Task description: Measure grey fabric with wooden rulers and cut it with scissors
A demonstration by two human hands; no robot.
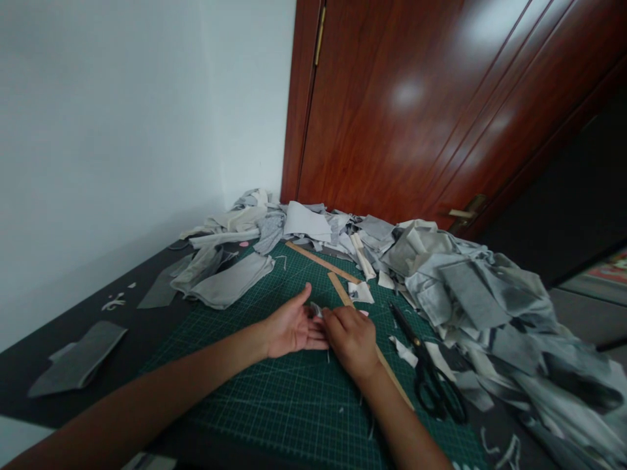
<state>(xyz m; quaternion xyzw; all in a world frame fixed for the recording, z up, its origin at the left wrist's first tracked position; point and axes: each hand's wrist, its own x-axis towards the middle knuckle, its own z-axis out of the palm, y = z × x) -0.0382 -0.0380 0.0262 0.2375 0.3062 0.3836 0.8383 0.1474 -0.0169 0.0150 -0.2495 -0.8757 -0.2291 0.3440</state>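
My left hand is held palm up above the green cutting mat, thumb raised and fingers stretched out. My right hand is closed, its fingertips meeting the fingers of the left. Between the two hands shows a small grey fabric scrap, mostly covered by the fingers. A loose thread hangs below them. Under my right hand and wrist runs a wooden ruler. Large black-handled scissors lie on the mat to the right of that hand.
A second wooden ruler lies farther back. Heaped fabric pieces line the right side, with more cloth along the back. Folded grey fabric rests at left. A white wall and wooden door bound the table.
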